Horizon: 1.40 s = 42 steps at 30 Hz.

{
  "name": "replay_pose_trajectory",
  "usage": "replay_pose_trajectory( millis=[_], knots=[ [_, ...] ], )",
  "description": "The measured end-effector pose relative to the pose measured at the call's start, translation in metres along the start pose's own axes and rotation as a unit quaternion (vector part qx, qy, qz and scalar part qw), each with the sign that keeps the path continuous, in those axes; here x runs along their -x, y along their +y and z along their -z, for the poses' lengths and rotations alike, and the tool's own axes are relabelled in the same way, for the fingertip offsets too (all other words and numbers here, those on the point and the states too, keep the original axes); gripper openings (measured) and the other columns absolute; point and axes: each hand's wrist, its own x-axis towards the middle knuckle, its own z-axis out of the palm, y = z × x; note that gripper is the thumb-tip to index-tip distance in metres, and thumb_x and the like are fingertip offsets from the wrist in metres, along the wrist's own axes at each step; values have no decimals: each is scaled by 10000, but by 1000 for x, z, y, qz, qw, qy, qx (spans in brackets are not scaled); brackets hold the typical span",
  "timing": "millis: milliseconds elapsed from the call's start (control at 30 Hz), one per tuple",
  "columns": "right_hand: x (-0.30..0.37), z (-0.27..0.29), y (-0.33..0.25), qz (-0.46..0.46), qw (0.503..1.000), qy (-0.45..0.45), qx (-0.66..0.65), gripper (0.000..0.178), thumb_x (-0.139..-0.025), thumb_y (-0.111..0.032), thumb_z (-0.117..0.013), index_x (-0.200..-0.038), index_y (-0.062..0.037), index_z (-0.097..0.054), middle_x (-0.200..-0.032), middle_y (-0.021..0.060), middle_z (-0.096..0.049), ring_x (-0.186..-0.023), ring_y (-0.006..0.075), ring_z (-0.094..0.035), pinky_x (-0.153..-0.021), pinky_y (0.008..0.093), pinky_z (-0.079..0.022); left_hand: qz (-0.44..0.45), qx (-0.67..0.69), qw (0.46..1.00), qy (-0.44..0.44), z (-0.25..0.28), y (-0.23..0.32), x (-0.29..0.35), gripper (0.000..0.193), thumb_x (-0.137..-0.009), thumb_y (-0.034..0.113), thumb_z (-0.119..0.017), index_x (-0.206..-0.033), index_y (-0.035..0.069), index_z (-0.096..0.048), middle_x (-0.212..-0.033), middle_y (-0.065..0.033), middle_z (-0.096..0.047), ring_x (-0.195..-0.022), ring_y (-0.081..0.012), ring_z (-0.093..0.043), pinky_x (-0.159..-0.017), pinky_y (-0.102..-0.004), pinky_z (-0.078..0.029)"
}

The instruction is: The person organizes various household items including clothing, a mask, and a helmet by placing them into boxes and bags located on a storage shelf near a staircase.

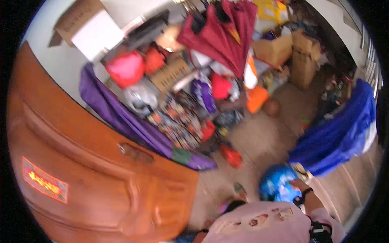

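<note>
My right hand (300, 186), with a dark band at the wrist, is at the lower right. Its fingers look closed at the edge of a shiny, rounded blue bag (277, 180), though motion blurs them. A small cream-coloured thing (301, 168) shows just beyond that hand. My left hand is out of sight; only a bit of the left arm shows at the lower edge, beside a scrap of blue. Below my pink top, a foot in a sandal (240, 189) stands on the floor.
A brown wooden door (93, 174) stands open at left. Purple cloth (121, 115) and blue cloth (336, 131) hang either side of the opening. Beyond lie a pink bag (125, 69), cardboard boxes (304, 65), a red bag (231, 156) and a ball (272, 107), below a maroon umbrella (223, 36).
</note>
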Motion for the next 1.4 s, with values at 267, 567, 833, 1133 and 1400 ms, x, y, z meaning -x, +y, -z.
replay_pose_trajectory(
  millis=[267,567,833,1133,1400],
  knots=[
    [-244,53,-69,-17,987,53,148,176,-774,-206,-593,-899,-83,-612,-771,40,-619,-661,131,-598,-556,282,-490,-1,162,977,140,158,122,-179,319,-762,259,-595,-1020,71,-597,-819,-39,-640,-616,-142,-578,-531,-293,-464],
    [-448,91,-92,432,891,1,136,224,-790,-247,-529,-922,-93,-622,-873,79,-620,-735,197,-578,-651,327,-462,-1,344,939,23,253,138,-199,289,-782,244,-562,-1029,96,-587,-822,-14,-628,-662,-150,-574,-544,-302,-458],
    [-500,210,-226,92,960,-232,-124,314,-806,-403,-522,-888,-114,-613,-796,37,-598,-744,176,-549,-700,330,-453,-221,326,918,50,347,141,-148,232,-837,193,-490,-1035,99,-563,-845,-7,-611,-712,-158,-571,-571,-304,-463],
    [-627,301,-348,269,934,-220,-86,338,-841,-363,-523,-953,-50,-583,-833,45,-590,-750,133,-516,-679,304,-437,-292,232,772,515,505,544,122,294,-809,71,-586,-1090,-7,-548,-950,-48,-597,-835,-106,-538,-719,-243,-459],
    [-583,484,-657,636,768,12,-77,287,-821,-229,-539,-1039,-43,-555,-926,135,-604,-832,232,-599,-725,329,-470,-456,23,578,676,627,717,279,332,-833,106,-550,-1127,-44,-512,-1070,-106,-561,-977,-163,-518,-844,-273,-416]
  ],
)
